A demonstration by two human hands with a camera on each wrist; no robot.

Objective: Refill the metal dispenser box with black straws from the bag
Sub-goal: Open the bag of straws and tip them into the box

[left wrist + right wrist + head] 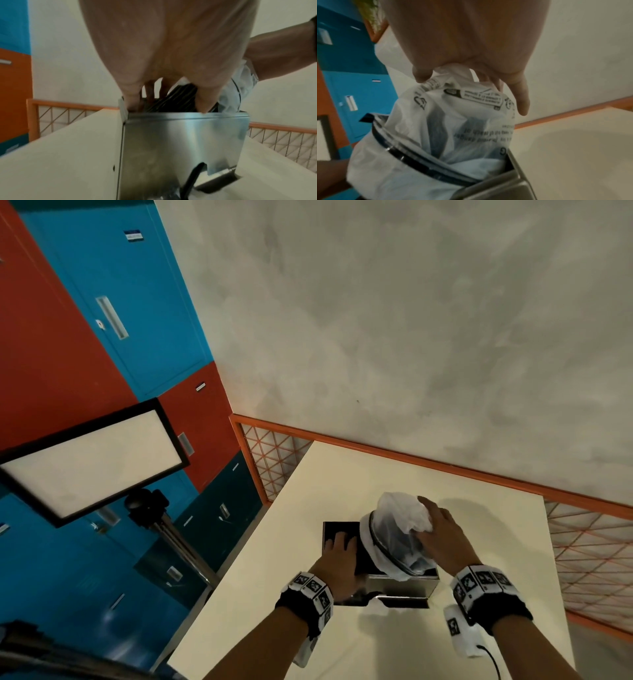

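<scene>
So we've got a big cream table [428,594] with the metal box [400,583] sitting near its front edge, top open. The white plastic bag [400,529] is tipped mouth-down into the box's open top, leaning toward its left side. Our right hand [445,537] bunches the bag's closed end above the box, fingers curled round the crumpled plastic. Our left hand [337,563] reaches into the box, fingers spread, tips down among the black straws [181,100] lying inside.
</scene>
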